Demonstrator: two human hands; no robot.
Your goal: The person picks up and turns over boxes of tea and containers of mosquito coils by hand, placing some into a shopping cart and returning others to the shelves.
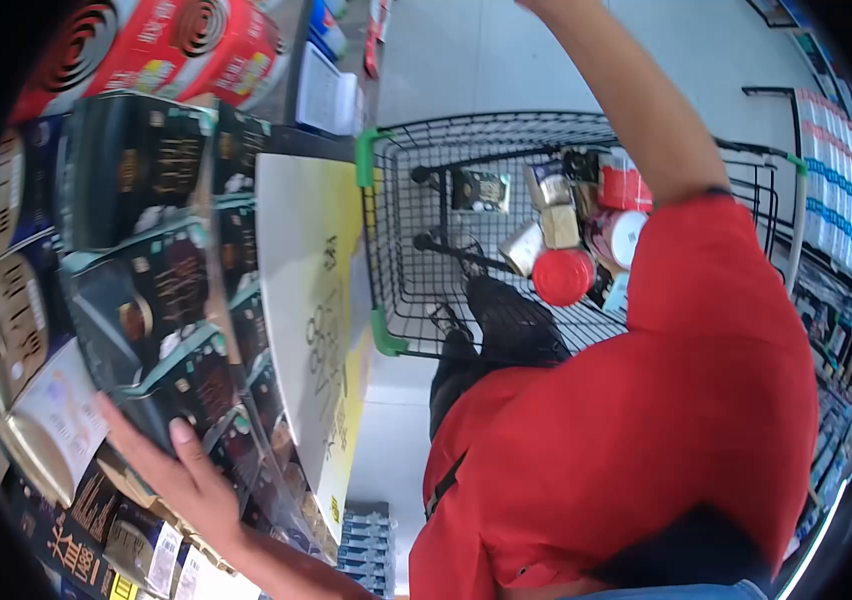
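My left hand [181,475] is at the lower left with its fingers apart, against the dark green boxes [161,300] stacked on the display. Whether the fingertips press on a box is hard to tell. My right arm reaches up past the shopping cart [426,125], and most of my right hand [544,3] is cut off by the top edge, so its fingers are hidden. Inside the cart lie a dark flat pack [481,191], a red-lidded tub [563,277], a white-lidded red container [628,238] and several other packages.
A white and yellow sign board [311,320] stands between the display and the cart. Red packs [161,45] sit at the upper left. Gold and white boxes [56,420] are left of my left hand. Stacked bottle packs [841,190] stand at the right.
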